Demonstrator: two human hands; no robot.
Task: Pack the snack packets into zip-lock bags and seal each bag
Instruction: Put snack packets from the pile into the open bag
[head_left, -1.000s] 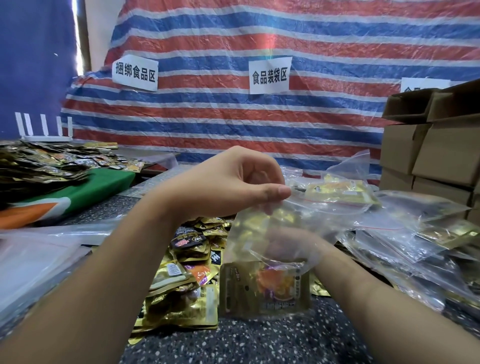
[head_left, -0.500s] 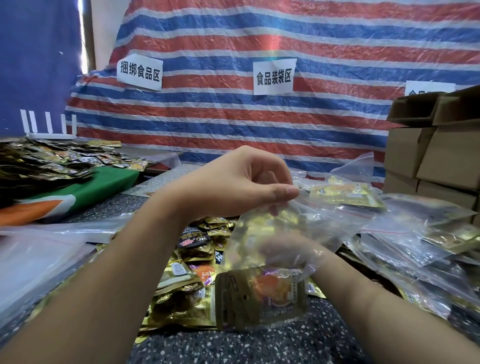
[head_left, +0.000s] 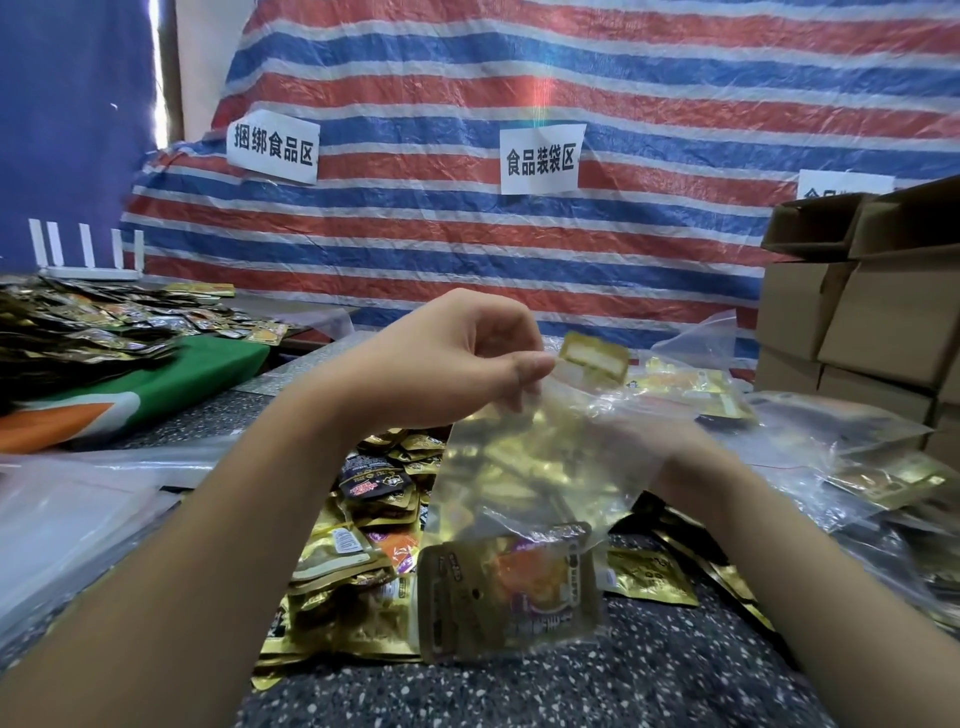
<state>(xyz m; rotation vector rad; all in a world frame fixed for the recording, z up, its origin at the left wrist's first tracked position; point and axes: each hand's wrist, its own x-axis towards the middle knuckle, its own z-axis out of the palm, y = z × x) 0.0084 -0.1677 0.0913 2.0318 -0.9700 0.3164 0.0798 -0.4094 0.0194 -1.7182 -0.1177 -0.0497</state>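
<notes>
My left hand (head_left: 447, 374) pinches the top edge of a clear zip-lock bag (head_left: 524, 467), which hangs above the speckled table (head_left: 649, 680). A gold snack packet with an orange picture (head_left: 509, 587) lies at the bottom of the bag. My right hand (head_left: 675, 457) is at the bag's right side, veiled by the plastic, its fingers hidden. A small gold packet (head_left: 595, 358) shows just right of my left thumb, above the bag's mouth; what holds it is unclear. Loose gold and black packets (head_left: 363, 530) are heaped on the table under my left wrist.
Filled zip-lock bags (head_left: 857, 467) pile up at the right, in front of stacked cardboard boxes (head_left: 857, 322). Flat clear bags (head_left: 62, 509) lie at the left. Farther left, more packets (head_left: 78, 332) cover a green and orange cloth (head_left: 156, 384). A striped tarp hangs behind.
My left hand has lifted the bag's top edge a little. The small gold packet has appeared beside my left thumb. The packet inside the bag has stayed at the bottom.
</notes>
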